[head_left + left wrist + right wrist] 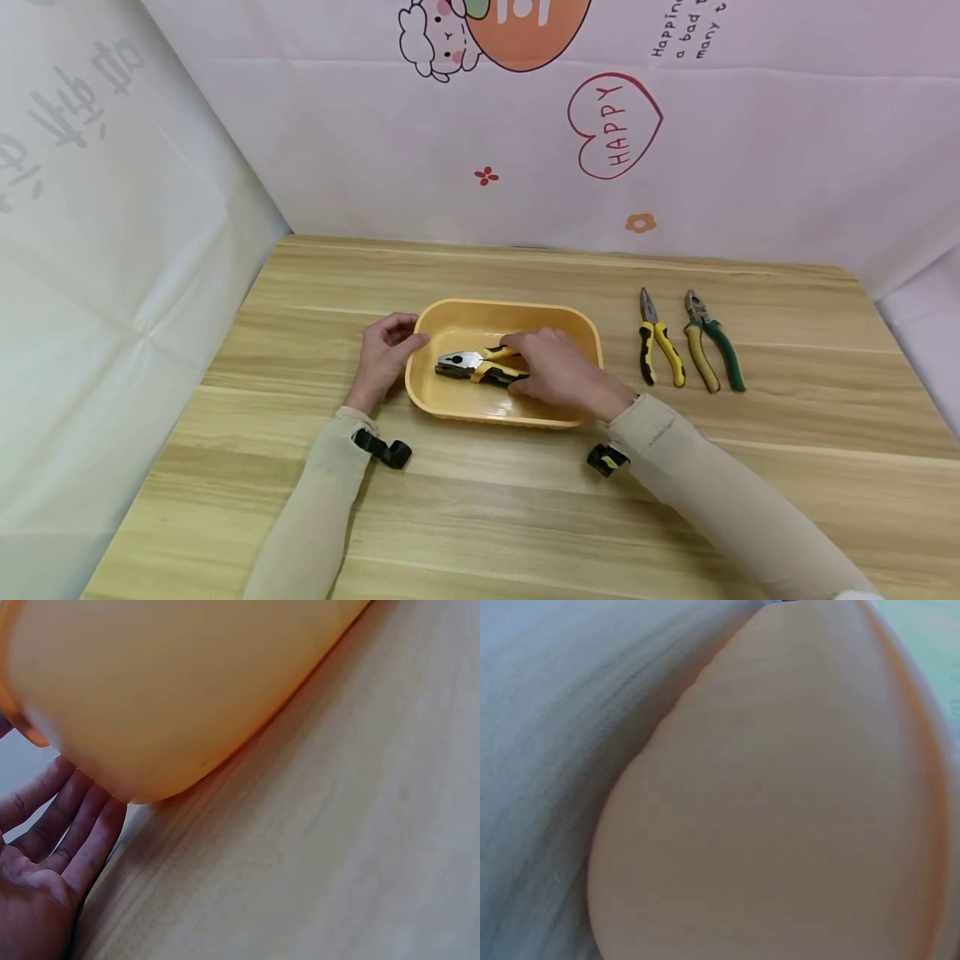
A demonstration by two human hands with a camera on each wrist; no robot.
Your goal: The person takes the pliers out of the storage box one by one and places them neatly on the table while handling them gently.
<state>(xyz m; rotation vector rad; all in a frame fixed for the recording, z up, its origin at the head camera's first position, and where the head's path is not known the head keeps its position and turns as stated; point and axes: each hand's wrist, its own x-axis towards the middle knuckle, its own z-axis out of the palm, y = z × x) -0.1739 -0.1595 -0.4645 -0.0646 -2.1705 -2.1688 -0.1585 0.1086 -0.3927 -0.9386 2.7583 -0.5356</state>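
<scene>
An orange-yellow plastic bin [504, 304] stands on the wooden table. At its left end my left hand [382, 357] holds the wall, thumb over the rim and fingers outside. The left wrist view shows these fingers [94, 840] against the outside of the bin [172, 697]. Inside the bin, my right hand [562, 372] grips the spread yellow-and-black handles of combination pliers [462, 360], whose metal head points left. Parts of the handles are hidden under that hand. Only the bin's outer wall [780, 787] fills the right wrist view; the right hand is out of sight there.
Right of the bin lie yellow-and-black long-nose pliers [660, 342] and, beside them, pliers with one tan and one green handle [711, 340]. A printed white cloth [390, 150] hangs behind the wooden table [480, 517], with more cloth at the left.
</scene>
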